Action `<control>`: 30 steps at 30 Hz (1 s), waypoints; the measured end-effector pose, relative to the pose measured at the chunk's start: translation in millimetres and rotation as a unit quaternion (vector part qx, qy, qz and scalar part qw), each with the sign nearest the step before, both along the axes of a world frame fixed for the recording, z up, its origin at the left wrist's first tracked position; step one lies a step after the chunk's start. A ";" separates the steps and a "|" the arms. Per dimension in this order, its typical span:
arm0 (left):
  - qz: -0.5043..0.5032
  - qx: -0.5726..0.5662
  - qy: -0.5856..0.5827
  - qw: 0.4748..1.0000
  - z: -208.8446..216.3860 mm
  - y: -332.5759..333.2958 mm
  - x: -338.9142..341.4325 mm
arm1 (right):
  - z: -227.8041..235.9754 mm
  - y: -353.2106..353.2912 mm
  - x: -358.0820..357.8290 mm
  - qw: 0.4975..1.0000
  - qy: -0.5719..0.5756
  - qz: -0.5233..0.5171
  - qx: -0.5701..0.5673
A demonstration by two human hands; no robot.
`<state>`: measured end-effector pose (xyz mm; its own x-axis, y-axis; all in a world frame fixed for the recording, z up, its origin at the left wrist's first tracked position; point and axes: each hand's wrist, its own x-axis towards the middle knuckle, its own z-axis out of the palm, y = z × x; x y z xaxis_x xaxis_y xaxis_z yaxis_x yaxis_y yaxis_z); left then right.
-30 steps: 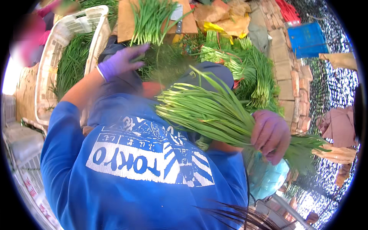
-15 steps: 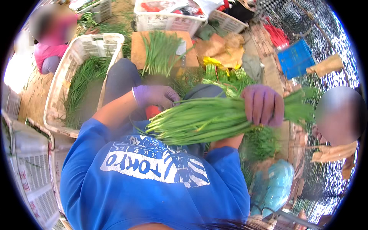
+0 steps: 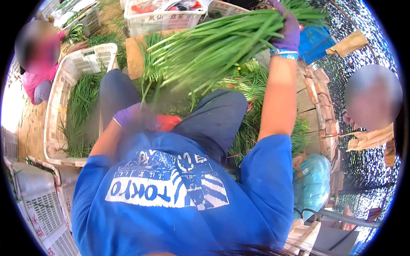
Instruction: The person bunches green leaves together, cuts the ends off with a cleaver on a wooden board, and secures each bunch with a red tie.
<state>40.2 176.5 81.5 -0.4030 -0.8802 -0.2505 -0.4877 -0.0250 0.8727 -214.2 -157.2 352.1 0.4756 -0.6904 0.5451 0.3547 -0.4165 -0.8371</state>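
My right hand [image 3: 288,33], in a purple glove, is closed around a large bunch of Chinese chives [image 3: 222,45]. It lifts the bunch on the far side of my knees, with the pale stem ends toward the left. Under those ends, more loose chives [image 3: 150,70] lie on and beside a tan block [image 3: 135,57]. My left hand [image 3: 133,116], also gloved in purple, is low by my left knee and smeared by motion; its fingers cannot be made out. Just right of it shows a red object [image 3: 168,122], partly hidden between my legs.
A white crate [image 3: 52,123] with loose chives stands at my left. Bundles with red ties [image 3: 256,87] lie beyond and beside my right knee. Farther off are another white crate [image 3: 164,23] and a blue bin [image 3: 315,45]. One person [image 3: 42,79] sits far left, another [image 3: 372,98] right.
My right hand has swung the chives up and away from my body. My left hand has dropped left and nearer to me, away from the stem ends.
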 end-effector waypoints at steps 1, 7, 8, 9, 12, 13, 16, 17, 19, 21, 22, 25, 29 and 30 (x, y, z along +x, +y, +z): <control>0.061 0.098 -0.226 0.967 27.6 1.6 -12.7 | 8.1 -9.2 -5.3 0.995 0.054 -0.020 0.077; 0.376 -0.117 0.543 0.742 69.9 -67.0 41.5 | 34.9 113.7 71.7 0.928 0.023 0.272 0.253; 0.295 -0.152 0.557 0.761 91.2 -71.0 39.1 | 36.9 130.7 86.1 0.930 0.041 0.228 0.285; 0.215 -0.187 0.565 0.774 111.4 -73.2 33.3 | 38.0 146.6 101.3 0.928 0.058 0.187 0.317; 0.349 -0.050 0.568 0.744 133.7 -66.3 -10.2 | 13.8 135.1 123.7 0.964 0.011 0.136 0.228; 0.306 -0.015 0.616 0.726 113.9 -79.9 -29.3 | 6.8 139.7 112.4 0.959 0.003 0.034 0.281; 0.225 0.009 0.698 0.679 112.3 -54.8 -37.0 | 0.1 120.2 154.3 0.972 -0.055 0.002 0.230; 0.199 0.024 0.721 0.663 106.7 -53.7 -42.9 | -4.0 113.8 160.7 0.958 -0.090 0.029 0.272; 0.156 0.046 0.752 0.639 98.4 -47.5 -50.9 | -11.6 87.5 165.6 0.980 -0.063 -0.059 0.182; 0.123 0.057 0.770 0.623 91.4 -42.6 -52.0 | -10.5 80.9 161.9 0.974 -0.022 -0.216 0.067; 0.116 0.057 0.775 0.619 90.2 -36.5 -49.1 | -3.0 83.4 158.9 0.975 -0.009 -0.203 0.086; 0.109 0.068 0.785 0.606 82.7 -29.4 -54.9 | -2.2 56.7 140.1 0.970 -0.085 -0.157 0.165; 0.143 0.055 0.782 0.604 91.6 -1.7 -52.6 | 16.5 60.3 131.0 0.960 -0.158 -0.135 0.190; 0.087 0.049 0.780 0.618 85.2 -1.5 -48.8 | 14.9 40.3 134.7 0.963 -0.153 -0.129 0.183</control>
